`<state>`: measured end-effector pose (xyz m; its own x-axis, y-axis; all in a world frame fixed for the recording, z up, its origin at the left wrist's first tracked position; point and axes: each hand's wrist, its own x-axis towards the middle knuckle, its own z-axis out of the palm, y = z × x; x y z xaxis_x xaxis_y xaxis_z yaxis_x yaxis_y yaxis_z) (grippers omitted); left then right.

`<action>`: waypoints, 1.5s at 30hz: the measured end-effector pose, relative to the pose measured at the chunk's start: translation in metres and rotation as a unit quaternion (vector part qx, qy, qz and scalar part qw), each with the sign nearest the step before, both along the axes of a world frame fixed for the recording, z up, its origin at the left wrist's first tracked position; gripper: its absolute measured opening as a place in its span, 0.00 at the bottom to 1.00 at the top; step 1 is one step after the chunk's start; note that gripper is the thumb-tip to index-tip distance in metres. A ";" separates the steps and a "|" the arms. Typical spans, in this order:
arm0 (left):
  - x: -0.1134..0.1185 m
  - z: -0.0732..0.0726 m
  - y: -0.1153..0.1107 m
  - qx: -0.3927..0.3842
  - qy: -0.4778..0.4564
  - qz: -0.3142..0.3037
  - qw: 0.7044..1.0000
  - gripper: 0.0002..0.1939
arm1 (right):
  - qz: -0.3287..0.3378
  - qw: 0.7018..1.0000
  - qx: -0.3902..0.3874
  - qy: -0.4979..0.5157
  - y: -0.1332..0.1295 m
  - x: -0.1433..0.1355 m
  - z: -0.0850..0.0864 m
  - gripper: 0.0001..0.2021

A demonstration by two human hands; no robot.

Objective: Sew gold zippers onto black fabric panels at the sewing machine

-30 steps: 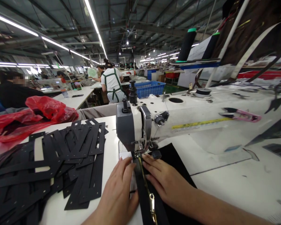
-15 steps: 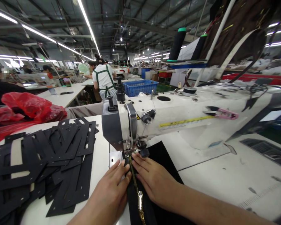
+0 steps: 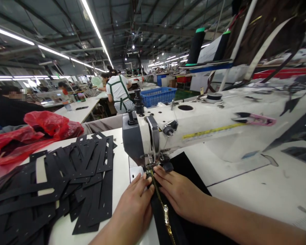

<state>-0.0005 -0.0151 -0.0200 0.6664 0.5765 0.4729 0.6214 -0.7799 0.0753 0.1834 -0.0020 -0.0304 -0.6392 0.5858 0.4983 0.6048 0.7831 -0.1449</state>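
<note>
Black fabric [image 3: 191, 177] with a gold zipper [image 3: 157, 190] runs under the presser foot of a white sewing machine [image 3: 211, 136]. A gold zipper pull [image 3: 166, 215] lies on the strip nearer to me. My left hand [image 3: 135, 204] presses on the fabric left of the zipper, fingers together near the foot. Just right of the zipper, my right hand [image 3: 180, 194] lies flat on the fabric, its fingertips close to the foot.
Black cut pieces [image 3: 91, 177] are heaped on the left of the table. Behind them lies a red plastic bag [image 3: 48, 126]. Pink-handled snips [image 3: 261, 119] rest on the machine arm. Beyond stand a blue basket [image 3: 158, 96] and a person in a white shirt [image 3: 118, 90].
The view has shifted, so the machine, hands and black pieces appear farther right. Both hands keep their places beside the zipper.
</note>
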 end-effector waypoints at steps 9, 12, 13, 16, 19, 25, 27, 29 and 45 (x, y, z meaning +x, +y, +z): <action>-0.004 -0.006 0.005 0.010 -0.001 0.028 1.000 0.20 | 0.030 0.995 -0.080 0.045 -0.013 0.006 0.014 0.11; -0.003 0.000 0.001 -0.007 -0.007 0.023 1.000 0.21 | 0.024 0.990 -0.126 0.063 -0.031 0.009 0.018 0.07; -0.003 0.001 -0.002 -0.008 -0.003 0.021 1.000 0.21 | 0.010 0.988 -0.140 0.063 -0.036 0.010 0.019 0.07; -0.004 -0.005 -0.016 0.010 0.002 0.009 1.000 0.20 | -0.061 0.987 -0.131 0.070 -0.052 0.015 0.017 0.06; -0.006 -0.023 -0.033 0.066 -0.019 -0.026 0.997 0.20 | -0.028 0.998 0.011 0.050 -0.069 0.020 0.007 0.04; -0.001 -0.023 -0.062 0.034 -0.022 -0.030 0.999 0.23 | 0.039 0.982 0.183 0.006 -0.093 0.014 -0.009 0.14; 0.005 -0.005 -0.066 -0.039 -0.034 -0.006 0.999 0.21 | 0.041 0.995 0.088 0.026 -0.088 0.010 0.004 0.14; 0.011 0.015 -0.066 -0.123 -0.027 0.052 0.991 0.16 | 0.022 0.994 -0.099 0.032 -0.076 0.008 0.025 0.12; 0.011 -0.013 -0.069 0.076 -0.074 -0.003 0.994 0.13 | 0.051 0.993 0.004 0.107 -0.087 0.009 -0.001 0.12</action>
<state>0.0106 -0.0845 -0.0329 0.5871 0.4863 0.6472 0.6070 -0.7934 0.0454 0.1925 -0.0893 -0.0314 -0.5738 0.5186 0.6338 0.4780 0.8405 -0.2550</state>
